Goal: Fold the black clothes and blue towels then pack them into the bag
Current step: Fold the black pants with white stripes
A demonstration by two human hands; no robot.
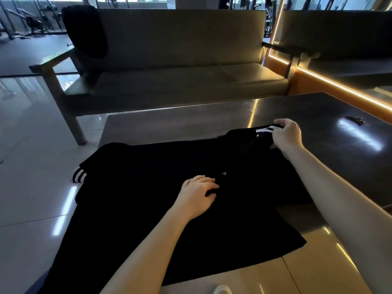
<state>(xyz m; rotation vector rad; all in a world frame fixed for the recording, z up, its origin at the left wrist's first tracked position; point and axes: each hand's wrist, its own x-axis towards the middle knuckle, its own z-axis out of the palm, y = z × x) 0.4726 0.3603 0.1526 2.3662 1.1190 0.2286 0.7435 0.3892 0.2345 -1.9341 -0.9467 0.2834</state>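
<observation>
A black T-shirt point(148, 187) with white stripes on its sleeves lies spread over the near left part of the dark table point(318, 115), its left side hanging off the edge. My left hand point(198, 195) rests flat on the shirt's chest, fingers relaxed, beside small white lettering. My right hand point(287, 134) pinches the striped right sleeve point(263, 131) at the shirt's far right corner, lifting it slightly. Another black garment point(84, 30) hangs over the sofa's back at the left. No towels or bag are in view.
A grey sofa point(180, 60) with metal arms stands just behind the table. A small dark object point(356, 120) lies on the table's far right. A lit orange wall edge point(339, 90) runs along the right. Glossy tiled floor point(31, 145) lies to the left.
</observation>
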